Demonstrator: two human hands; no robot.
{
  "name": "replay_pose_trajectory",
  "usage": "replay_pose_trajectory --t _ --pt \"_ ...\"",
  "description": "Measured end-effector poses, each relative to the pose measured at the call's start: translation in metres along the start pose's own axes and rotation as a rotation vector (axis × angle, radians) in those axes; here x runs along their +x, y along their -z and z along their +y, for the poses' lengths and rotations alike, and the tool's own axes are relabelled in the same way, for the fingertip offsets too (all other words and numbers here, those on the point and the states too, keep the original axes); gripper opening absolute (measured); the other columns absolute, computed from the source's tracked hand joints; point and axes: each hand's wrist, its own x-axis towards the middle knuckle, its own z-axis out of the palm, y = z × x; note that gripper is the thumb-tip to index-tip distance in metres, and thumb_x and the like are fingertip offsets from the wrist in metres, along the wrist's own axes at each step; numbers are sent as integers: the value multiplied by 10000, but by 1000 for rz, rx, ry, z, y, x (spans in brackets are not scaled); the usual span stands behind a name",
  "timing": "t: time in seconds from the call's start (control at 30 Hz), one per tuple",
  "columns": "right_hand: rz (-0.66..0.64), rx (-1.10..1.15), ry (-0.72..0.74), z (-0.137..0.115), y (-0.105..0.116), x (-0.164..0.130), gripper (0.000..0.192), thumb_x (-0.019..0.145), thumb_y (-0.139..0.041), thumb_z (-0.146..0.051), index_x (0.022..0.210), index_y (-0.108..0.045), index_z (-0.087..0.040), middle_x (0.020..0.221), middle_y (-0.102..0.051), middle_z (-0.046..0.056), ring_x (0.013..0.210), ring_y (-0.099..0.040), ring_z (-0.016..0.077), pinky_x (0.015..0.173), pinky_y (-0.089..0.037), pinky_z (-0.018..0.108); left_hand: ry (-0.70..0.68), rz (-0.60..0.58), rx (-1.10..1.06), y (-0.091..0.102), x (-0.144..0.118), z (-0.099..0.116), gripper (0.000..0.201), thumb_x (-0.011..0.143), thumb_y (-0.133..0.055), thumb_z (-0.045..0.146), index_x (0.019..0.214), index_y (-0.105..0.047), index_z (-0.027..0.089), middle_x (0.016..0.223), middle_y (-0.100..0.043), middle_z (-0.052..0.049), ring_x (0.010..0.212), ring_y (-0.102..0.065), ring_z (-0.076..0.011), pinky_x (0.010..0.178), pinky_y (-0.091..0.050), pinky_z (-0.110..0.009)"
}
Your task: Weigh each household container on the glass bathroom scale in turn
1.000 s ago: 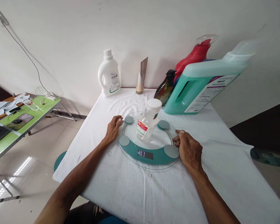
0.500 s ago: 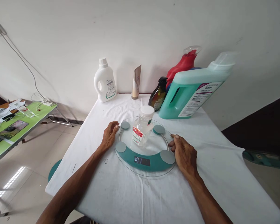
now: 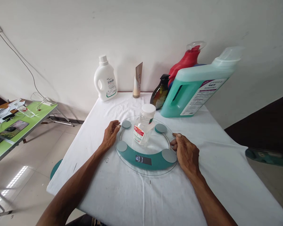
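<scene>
Two hands flank a round glass scale [image 3: 145,163] on the white-clothed table [image 3: 122,194]: left hand [image 3: 110,135] rests fingers at its left rim, right hand [image 3: 186,153] curls against its right rim, neither gripping anything closed. Clear bottle [image 3: 143,129] with white cap stands upright mid-scale, between both hands. Along the wall behind: white jug [image 3: 105,80], tan tube [image 3: 137,80], dark pump bottle [image 3: 159,94], red bottle [image 3: 185,64], big teal jug [image 3: 195,89].
</scene>
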Motion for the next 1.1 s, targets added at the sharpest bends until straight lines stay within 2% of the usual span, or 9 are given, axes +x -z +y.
replay_pose_trajectory --t 0.1,0.27,0.43,0.7,0.9,1.1 --pt "1 1 0 0 -1 0 902 941 -233 -982 1021 -742 -242 785 -761 84 709 -687 297 813 -542 471 0 0 2 0 0 -1 451 1060 -617 564 1348 -638 217 1444 -780 -193 1306 -782 -319 1146 -616 -527" --pt "15 6 17 2 -2 0 880 952 -237 -980 959 -729 -251 780 -768 89 687 -678 284 784 -535 460 0 10 20 -1 1 -2 425 1066 -625 546 1345 -647 226 1435 -788 -178 1310 -780 -310 1141 -621 -515" --pt "14 14 18 2 -2 1 889 952 -240 -976 1007 -745 -246 762 -759 80 684 -679 288 776 -536 459 -11 12 23 -1 1 -2 412 1065 -621 530 1337 -649 222 1425 -792 -175 1316 -775 -306 1143 -619 -516" --pt "15 21 29 3 -1 0 855 962 -262 -969 946 -733 -255 747 -758 81 682 -691 286 761 -543 448 -7 7 21 0 1 -1 419 1056 -642 544 1332 -654 228 1437 -789 -175 1310 -781 -310 1144 -619 -516" --pt "16 14 39 3 -2 0 832 947 -240 -979 830 -677 -281 739 -750 86 665 -675 273 740 -537 435 4 15 28 0 1 1 406 1046 -629 511 1328 -647 220 1426 -790 -181 1285 -788 -314 1121 -620 -523" --pt "9 20 41 1 0 -1 799 968 -264 -954 831 -676 -283 751 -751 90 679 -674 274 728 -540 427 5 9 31 -1 -2 3 409 1046 -637 527 1329 -655 233 1441 -785 -171 1308 -781 -313 1129 -617 -513"
